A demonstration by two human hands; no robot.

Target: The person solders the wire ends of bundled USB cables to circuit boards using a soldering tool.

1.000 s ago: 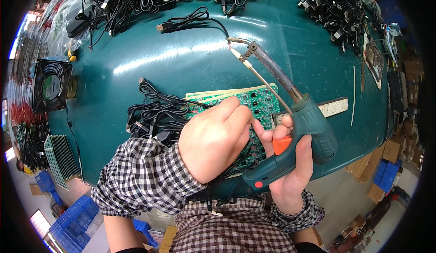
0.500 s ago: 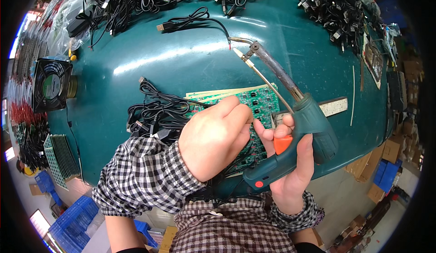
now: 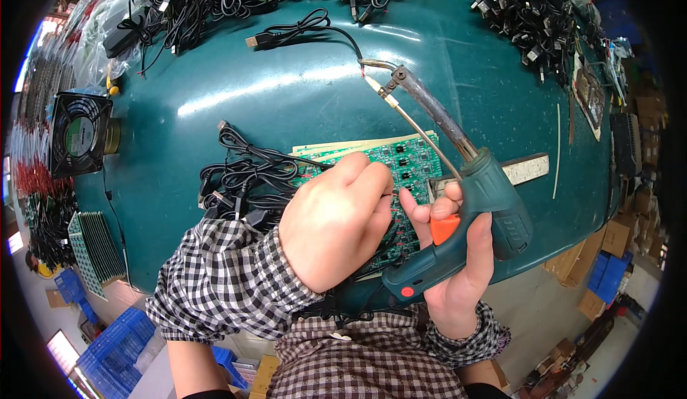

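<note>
My right hand [image 3: 461, 295] is wrapped round a dark green soldering gun [image 3: 494, 198] with an orange trigger. Its bent metal tip points away from me, beside the red wire end of a USB cable [image 3: 308, 30] on the table. My left hand [image 3: 333, 220] is closed in a pinch over a stack of green circuit boards [image 3: 422, 161]. What its fingertips hold is mostly hidden; a thin wire-like bit shows there. Left of that hand lies a bunch of black USB cables [image 3: 240, 173], partly covered by my sleeve.
Heaps of black cables [image 3: 207, 5] lie along the far edge, and another pile [image 3: 526, 23] is at the far right. A small black fan [image 3: 79, 134] stands at the left, near upright boards [image 3: 100, 252]. A pale metal strip [image 3: 526, 168] sits behind the soldering gun.
My left hand has shifted very slightly left. The soldering gun's tip has moved a touch up and left; its grip is unchanged.
</note>
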